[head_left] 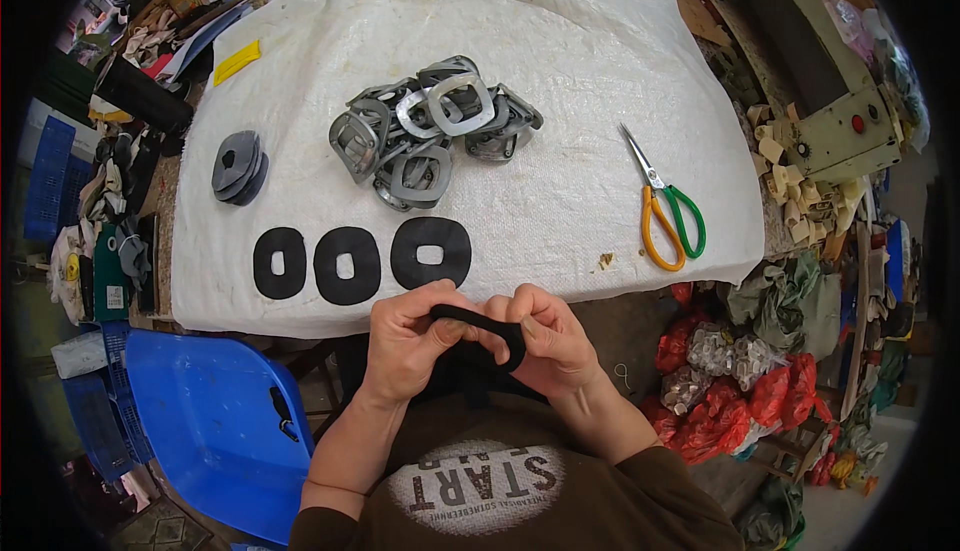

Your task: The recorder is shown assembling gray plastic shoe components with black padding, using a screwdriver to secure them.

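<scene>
My left hand (408, 339) and my right hand (545, 336) pinch a bent black fabric piece (478, 321) between them, just off the table's near edge. Its full shape is hidden by my fingers and the dark clothing behind. On the white sheet, three black rounded pads with a central hole lie in a row: a left pad (263, 264), a middle pad (365, 269) and a right pad (455, 251). Beyond them sits a heap of grey square frames (418, 173). Scissors (653, 189) with one orange and one green handle lie at the right, blades slightly apart.
A short stack of grey rounded pieces (240, 166) stands left on the white sheet (570, 61). Farther back lies a yellow strip (237, 62). The blue tub (215, 401) at lower left contains a small black item. Red and clear bags (715, 391) crowd the lower right.
</scene>
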Motion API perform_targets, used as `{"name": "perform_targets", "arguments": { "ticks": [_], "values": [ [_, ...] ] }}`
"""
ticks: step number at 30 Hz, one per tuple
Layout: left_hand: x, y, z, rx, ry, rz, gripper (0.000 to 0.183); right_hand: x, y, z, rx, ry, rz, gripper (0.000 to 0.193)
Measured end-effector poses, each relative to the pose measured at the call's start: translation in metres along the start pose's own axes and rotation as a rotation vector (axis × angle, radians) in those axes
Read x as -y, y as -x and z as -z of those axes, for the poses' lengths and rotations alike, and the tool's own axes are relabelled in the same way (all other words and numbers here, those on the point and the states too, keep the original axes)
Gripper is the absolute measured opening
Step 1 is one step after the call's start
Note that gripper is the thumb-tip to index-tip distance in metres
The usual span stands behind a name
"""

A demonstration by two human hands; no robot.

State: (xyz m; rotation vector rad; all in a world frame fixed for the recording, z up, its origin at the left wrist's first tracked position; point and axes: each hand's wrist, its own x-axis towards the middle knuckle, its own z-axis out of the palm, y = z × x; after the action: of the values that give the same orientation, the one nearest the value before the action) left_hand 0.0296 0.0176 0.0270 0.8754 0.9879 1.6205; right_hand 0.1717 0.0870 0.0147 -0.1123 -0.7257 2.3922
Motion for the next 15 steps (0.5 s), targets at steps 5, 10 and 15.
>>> {"name": "perform_targets", "arguments": {
  "ticks": [5, 10, 15],
  "values": [
    [-0.004, 0.000, -0.003, 0.058, 0.109, 0.056, 0.020, 0.005, 0.002, 0.004, 0.053, -0.033, -0.069, 0.021],
    [-0.002, -0.002, 0.000, 0.058, 0.037, 0.047, 0.022, 0.008, 0.005, 0.008, 0.032, 0.071, -0.115, 0.019],
    [0.002, 0.000, 0.006, 0.006, 0.059, 0.113, 0.025, 0.017, 0.001, -0.004, -0.070, 0.322, 0.018, 0.014]
  ]
}}
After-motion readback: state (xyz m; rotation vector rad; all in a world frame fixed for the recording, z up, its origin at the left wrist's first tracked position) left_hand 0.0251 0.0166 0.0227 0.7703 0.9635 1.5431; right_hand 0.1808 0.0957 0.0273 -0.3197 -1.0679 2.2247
